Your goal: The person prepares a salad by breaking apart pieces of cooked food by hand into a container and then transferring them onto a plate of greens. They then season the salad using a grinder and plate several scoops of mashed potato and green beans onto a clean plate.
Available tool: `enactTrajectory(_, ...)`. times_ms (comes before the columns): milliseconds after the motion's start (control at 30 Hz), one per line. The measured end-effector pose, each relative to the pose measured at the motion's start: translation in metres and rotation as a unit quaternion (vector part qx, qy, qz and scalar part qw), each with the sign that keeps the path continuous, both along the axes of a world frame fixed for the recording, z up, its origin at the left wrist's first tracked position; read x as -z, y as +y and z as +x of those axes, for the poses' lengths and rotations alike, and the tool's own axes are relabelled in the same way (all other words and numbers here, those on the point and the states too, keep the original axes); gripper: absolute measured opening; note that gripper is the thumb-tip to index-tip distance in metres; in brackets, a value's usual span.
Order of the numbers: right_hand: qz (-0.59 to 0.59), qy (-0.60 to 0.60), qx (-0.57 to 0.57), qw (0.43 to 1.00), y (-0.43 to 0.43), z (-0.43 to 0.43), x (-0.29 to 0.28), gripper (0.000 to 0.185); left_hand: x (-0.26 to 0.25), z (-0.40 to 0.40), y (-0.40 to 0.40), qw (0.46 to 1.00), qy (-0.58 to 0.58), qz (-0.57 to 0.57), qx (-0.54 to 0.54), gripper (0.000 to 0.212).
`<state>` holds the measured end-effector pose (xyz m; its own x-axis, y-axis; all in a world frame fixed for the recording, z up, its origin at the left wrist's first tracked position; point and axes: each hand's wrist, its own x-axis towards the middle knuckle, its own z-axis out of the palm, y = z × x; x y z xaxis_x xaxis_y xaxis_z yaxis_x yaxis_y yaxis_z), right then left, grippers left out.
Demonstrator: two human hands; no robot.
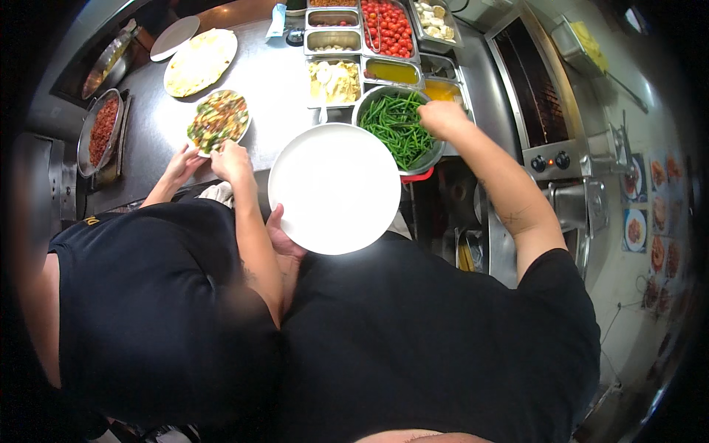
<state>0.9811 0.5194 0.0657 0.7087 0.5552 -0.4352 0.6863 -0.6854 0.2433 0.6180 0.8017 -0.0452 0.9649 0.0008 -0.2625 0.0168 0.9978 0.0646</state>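
My left hand point(284, 235) grips a round white plate point(334, 189) by its lower left rim, in front of my body; nothing lies on the plate. My right hand point(441, 118) reaches over the right rim of a round metal bowl point(437, 158) of green beans point(394, 127). Its fingertips touch the beans at the bowl's edge, and whether they pinch any is too small to tell. The plate's upper right edge overlaps the bowl's near left side. Behind the plate, a spoon stands in a metal pan of pale yellow food point(334, 82).
At my left a co-worker point(155, 310) holds a plate of mixed salad point(219, 119). Metal pans of cherry tomatoes point(390, 30), white chunks point(435, 22) and yellow-green liquid point(392, 72) stand behind the bowl. An oven point(534, 88) is at the right, a pan of reddish food point(103, 132) far left.
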Motion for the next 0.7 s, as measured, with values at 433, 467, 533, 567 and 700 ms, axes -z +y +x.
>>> enactTrajectory(433, 0.024, -0.002, -0.097, 0.995, 0.015, 0.011, -0.028, 0.021, -0.017, 0.050, -0.005, 0.985, 0.045, 0.104, -0.129, 0.073)
enactTrajectory(467, 0.027, 0.001, -0.102, 0.994, 0.016, 0.011, -0.012, 0.022, -0.019, 0.053, -0.007, 0.984, 0.049, 0.108, -0.135, 0.073)
enactTrajectory(533, 0.035, -0.003, -0.123, 0.992, 0.024, 0.013, -0.010, 0.023, -0.028, 0.057, -0.008, 0.981, 0.055, 0.117, -0.143, 0.071)
enactTrajectory(567, 0.033, -0.005, -0.116, 0.993, 0.023, 0.017, -0.013, 0.023, -0.031, 0.058, -0.008, 0.980, 0.058, 0.121, -0.146, 0.070)
enactTrajectory(700, 0.040, 0.023, -0.098, 0.994, 0.012, 0.020, -0.031, 0.023, -0.021, 0.053, 0.001, 0.981, 0.056, 0.099, -0.160, 0.068)
